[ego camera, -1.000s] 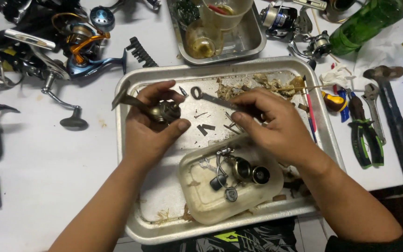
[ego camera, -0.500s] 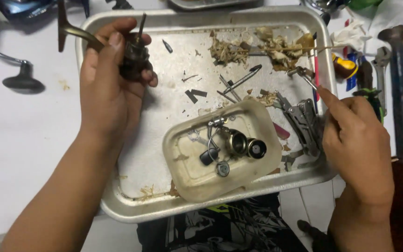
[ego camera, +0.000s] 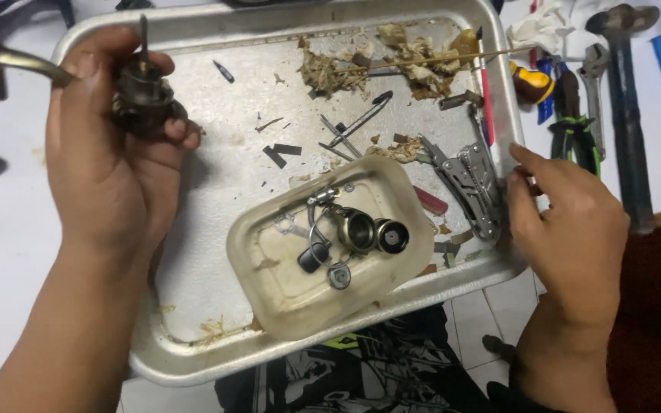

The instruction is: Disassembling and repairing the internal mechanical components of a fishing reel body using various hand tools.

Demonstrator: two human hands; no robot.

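The left hand (ego camera: 112, 172) sits at the upper left of the frame, its grip wrapped round a dark, greasy fishing reel body (ego camera: 143, 95) with a thin shaft poking up and a bronze handle arm (ego camera: 21, 61) jutting left past the thumb. It holds the reel above the upper left corner of the metal tray (ego camera: 193, 359), which lies on the white counter (ego camera: 1, 229).

The right hand (ego camera: 568, 229) is at the right rim of the tray with nothing in it, its grip loosely narrowed, forefinger and thumb reaching toward the folding multi-tool (ego camera: 472, 183) that lies opened just inside the rim.

In the lower middle of the tray a shallow plastic dish (ego camera: 269, 291) holds small reel parts (ego camera: 357, 229): a bronze cup, a black cap, washers and a bail wire. Tweezers (ego camera: 357, 122), loose black bits and a clump of brownish fibrous debris (ego camera: 392, 57) lie scattered in the upper part of the tray. Pliers (ego camera: 568, 115), a wrench and a hammer (ego camera: 625, 115) rest on the counter at the right.

Judging risks: the reel looks greasy, so a one-handed hold could slip and drop it onto the dish, scattering the small parts. The tray's lower edge appears to overhang the counter, and a nudge from the right hand at the rim could tip it.
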